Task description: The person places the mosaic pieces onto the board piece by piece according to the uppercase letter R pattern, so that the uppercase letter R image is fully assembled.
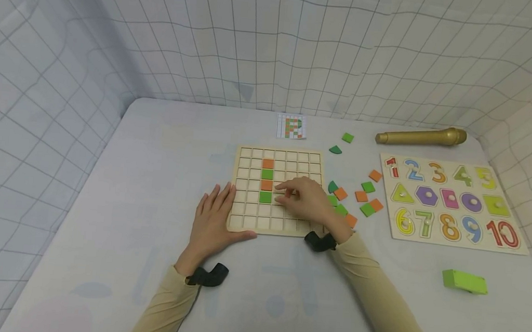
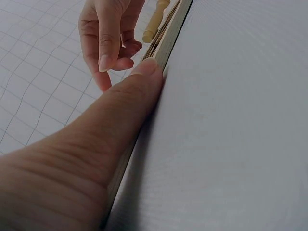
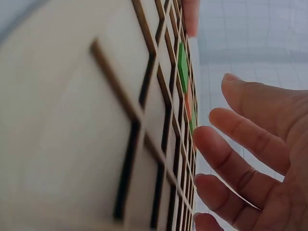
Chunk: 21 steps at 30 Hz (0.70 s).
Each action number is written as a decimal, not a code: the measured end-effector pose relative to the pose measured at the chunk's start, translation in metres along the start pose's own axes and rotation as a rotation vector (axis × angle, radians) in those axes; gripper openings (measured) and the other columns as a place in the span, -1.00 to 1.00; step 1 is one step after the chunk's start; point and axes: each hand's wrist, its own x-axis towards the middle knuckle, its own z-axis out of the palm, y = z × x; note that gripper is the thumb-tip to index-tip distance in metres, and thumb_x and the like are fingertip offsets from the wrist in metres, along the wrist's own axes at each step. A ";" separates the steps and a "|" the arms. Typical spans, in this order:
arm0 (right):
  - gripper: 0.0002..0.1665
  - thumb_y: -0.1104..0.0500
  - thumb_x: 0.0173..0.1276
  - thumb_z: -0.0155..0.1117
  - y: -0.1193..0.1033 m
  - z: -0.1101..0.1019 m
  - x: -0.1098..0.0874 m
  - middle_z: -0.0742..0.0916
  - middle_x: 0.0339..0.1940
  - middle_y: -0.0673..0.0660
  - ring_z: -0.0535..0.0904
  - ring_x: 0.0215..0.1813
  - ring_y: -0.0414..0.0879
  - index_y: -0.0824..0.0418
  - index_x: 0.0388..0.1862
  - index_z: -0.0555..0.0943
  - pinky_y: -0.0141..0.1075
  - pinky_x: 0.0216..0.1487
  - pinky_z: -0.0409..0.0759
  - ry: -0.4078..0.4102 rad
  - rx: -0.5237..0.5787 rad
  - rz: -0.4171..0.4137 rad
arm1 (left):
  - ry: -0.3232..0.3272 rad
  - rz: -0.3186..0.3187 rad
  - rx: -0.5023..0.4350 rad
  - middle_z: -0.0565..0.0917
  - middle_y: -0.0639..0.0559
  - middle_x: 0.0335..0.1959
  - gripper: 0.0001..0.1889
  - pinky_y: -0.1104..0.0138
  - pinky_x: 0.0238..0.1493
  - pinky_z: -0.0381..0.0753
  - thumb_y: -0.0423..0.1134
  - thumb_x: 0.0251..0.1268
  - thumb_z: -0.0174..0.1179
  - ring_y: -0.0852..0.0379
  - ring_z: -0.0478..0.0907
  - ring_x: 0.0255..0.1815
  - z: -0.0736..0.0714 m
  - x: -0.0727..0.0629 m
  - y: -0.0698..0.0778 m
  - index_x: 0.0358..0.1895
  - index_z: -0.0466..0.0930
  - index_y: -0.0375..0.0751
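A wooden grid board lies on the table with a column of alternating orange and green square tiles, the lowest a green tile. My left hand rests at the board's lower left corner, fingers along its left side. In the left wrist view its thumb presses along the front edge. Over the board, just right of the column, hovers my right hand. Its thumb and fingers are bent loosely and apart, with nothing between them in the right wrist view, where the green tile shows beyond the fingers.
Loose orange and green tiles lie right of the board, some by my right wrist. A small pattern card sits behind it. Farther right are a number puzzle board, a gold microphone and a green block.
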 end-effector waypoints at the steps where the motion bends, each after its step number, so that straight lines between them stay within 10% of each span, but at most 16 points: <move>1: -0.72 0.09 0.27 0.35 0.003 -0.003 -0.002 0.64 -0.48 -0.09 0.45 -0.39 -0.16 0.17 -0.08 0.72 -0.28 -0.33 0.44 0.020 0.012 0.000 | 0.001 0.000 0.000 0.03 -0.13 0.50 0.25 0.01 0.40 -0.26 0.44 -0.19 0.29 -0.08 -0.22 0.50 0.000 0.000 0.000 0.50 -0.05 -0.25; 14: -0.62 -0.05 0.27 0.34 0.037 -0.042 -0.031 0.70 -0.36 0.06 0.52 -0.34 -0.07 0.20 -0.10 0.73 -0.25 -0.57 0.39 0.322 -0.019 0.179 | -0.007 -0.003 0.005 0.02 -0.14 0.50 0.26 0.01 0.40 -0.25 0.43 -0.21 0.30 -0.09 -0.21 0.50 -0.004 -0.001 0.002 0.50 -0.04 -0.26; 21: -0.53 -0.08 0.23 0.37 0.050 -0.055 -0.046 0.70 -0.25 0.12 0.48 -0.29 -0.01 0.23 -0.03 0.69 -0.25 -0.55 0.37 0.338 -0.047 0.336 | -0.009 0.002 0.005 0.03 -0.14 0.50 0.25 0.01 0.40 -0.26 0.42 -0.20 0.30 -0.09 -0.21 0.50 -0.004 0.000 0.003 0.50 -0.05 -0.26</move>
